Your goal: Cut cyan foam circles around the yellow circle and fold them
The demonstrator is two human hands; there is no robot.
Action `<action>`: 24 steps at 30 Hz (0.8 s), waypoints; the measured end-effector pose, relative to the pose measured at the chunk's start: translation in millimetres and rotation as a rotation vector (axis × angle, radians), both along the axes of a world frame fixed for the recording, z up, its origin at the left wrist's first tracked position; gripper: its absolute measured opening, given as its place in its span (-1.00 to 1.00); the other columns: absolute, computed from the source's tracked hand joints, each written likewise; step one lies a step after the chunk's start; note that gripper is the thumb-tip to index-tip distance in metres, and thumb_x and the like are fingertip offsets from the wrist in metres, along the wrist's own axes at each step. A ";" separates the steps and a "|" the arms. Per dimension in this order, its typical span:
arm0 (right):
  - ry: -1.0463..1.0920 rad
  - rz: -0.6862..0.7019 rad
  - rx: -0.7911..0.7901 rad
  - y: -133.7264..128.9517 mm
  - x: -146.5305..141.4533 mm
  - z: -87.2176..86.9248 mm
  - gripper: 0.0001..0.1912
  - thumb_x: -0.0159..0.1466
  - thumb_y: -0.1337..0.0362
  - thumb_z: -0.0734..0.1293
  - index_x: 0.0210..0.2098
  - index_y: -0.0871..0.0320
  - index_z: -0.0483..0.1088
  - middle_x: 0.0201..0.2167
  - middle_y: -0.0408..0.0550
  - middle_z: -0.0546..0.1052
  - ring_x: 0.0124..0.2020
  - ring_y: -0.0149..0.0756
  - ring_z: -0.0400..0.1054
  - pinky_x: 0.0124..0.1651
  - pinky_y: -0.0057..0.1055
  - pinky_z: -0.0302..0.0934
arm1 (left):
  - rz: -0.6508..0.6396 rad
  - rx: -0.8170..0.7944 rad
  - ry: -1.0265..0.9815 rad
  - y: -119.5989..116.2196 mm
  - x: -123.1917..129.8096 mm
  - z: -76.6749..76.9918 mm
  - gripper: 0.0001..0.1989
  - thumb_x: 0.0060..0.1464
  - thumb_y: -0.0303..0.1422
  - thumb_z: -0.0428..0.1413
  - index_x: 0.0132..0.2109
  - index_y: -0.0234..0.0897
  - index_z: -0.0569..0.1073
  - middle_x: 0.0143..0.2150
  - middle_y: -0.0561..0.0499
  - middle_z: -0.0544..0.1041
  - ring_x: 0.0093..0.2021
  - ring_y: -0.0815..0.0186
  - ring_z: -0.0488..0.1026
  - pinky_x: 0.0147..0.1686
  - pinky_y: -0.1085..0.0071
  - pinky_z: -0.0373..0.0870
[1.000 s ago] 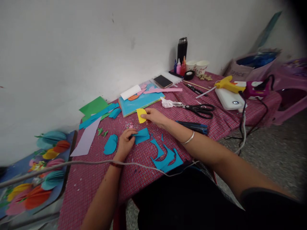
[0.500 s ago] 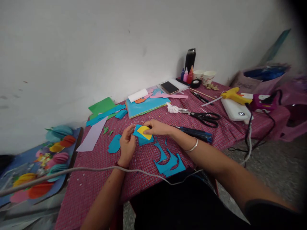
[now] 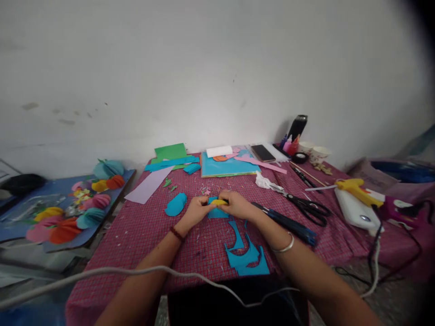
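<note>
My left hand (image 3: 196, 211) has its fingers closed on the left edge of a small yellow paper piece (image 3: 219, 202) and the blue paper (image 3: 218, 213) beneath it. From the right, my right hand (image 3: 238, 204) pinches the other side of the same yellow piece. The two hands are close together over the table. Cut blue rounded pieces (image 3: 176, 204) lie left of my left hand. Curved blue scraps (image 3: 247, 258) are spread below my right hand.
Black scissors (image 3: 306, 206) and a dark blue tool (image 3: 288, 223) lie to the right. Farther right is a yellow glue gun (image 3: 356, 190) over a white box (image 3: 356, 213). A pale cable (image 3: 136, 271) crosses in front. Paper fruits (image 3: 97, 201) sit on a blue board at left.
The view has shifted, so the table contents appear lower and farther right. My hands have drawn closer together, and the yellow piece now looks narrower between them.
</note>
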State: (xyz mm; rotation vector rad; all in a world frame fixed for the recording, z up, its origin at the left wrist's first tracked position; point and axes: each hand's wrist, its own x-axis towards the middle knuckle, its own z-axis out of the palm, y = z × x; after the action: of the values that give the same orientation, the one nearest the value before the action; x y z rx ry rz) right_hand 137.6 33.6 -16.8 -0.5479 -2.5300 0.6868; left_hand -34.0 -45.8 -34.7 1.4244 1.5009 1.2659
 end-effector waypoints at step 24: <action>0.083 -0.398 0.001 33.0 -8.4 -23.5 -0.90 0.15 0.36 0.32 -0.51 0.14 0.39 -0.49 -0.13 0.46 -0.42 -0.35 0.26 -0.37 -0.47 -0.02 | 0.164 0.103 0.237 48.7 1.0 -14.5 -0.74 -0.17 -0.52 0.03 -0.25 -0.34 0.47 -0.51 0.09 0.42 -0.53 0.41 0.28 -0.54 0.52 0.14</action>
State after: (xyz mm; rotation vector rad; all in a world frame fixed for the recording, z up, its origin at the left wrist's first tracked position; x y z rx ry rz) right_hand 129.2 66.6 -40.3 -0.9667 -2.2473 0.5451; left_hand -33.0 3.0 -49.2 1.5901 1.7637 1.3249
